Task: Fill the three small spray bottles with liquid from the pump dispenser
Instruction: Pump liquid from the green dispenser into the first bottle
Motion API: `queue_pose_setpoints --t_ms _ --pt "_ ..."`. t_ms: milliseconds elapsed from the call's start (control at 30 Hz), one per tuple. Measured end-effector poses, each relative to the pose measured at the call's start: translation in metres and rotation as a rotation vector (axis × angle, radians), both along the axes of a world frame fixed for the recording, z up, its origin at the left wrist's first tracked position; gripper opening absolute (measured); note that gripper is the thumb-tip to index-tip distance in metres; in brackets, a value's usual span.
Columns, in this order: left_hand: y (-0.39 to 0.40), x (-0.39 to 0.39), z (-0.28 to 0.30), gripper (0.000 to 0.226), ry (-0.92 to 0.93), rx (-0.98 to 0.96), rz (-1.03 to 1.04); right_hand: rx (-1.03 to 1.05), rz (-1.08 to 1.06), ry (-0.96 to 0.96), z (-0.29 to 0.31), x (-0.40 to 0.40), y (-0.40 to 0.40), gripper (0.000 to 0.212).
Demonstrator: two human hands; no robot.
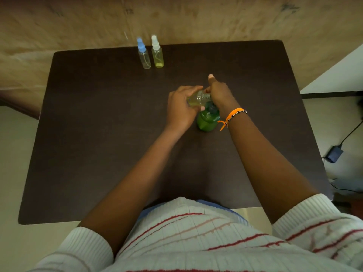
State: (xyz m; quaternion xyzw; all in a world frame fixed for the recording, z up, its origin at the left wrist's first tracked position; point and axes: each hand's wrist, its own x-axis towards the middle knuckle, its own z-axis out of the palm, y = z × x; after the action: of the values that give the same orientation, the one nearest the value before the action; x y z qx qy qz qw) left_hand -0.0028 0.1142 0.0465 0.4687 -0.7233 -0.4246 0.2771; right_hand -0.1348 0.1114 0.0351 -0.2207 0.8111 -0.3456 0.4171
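Observation:
A green pump dispenser [207,120] stands at the middle of the dark table [98,134]. My left hand [181,107] grips a small uncapped clear bottle [199,98], tilted on its side with yellowish liquid in it, its neck pointing at the pump head. My right hand [220,93] rests over the pump head, one finger pointing away from me; the nozzle is hidden under it. At the far edge stand two capped spray bottles: a blue-capped one [144,55] that looks clear and a white-capped one [157,54] with yellow liquid.
The table's far edge lies against a tan wall. On the floor at the right sit a dark adapter [335,154] and its cable. An orange bracelet [233,113] circles my right wrist.

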Motion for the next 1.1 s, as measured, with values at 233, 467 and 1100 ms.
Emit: queue_pose_setpoints --t_ms 233,467,1100 --pt "-0.0002 -0.0025 -0.0074 0.058 -0.002 0.017 0.002 -0.017 -0.071 0.086 -0.0051 0.0019 0.0028 0.051" --pt "-0.0014 -0.0011 -0.0069 0.058 0.007 0.013 -0.009 -0.016 -0.043 0.067 -0.0007 0.0040 0.0025 0.051" --pt "-0.0026 0.0001 -0.0019 0.057 -0.004 0.027 -0.018 -0.037 -0.023 0.093 0.0043 0.0029 0.0051 0.054"
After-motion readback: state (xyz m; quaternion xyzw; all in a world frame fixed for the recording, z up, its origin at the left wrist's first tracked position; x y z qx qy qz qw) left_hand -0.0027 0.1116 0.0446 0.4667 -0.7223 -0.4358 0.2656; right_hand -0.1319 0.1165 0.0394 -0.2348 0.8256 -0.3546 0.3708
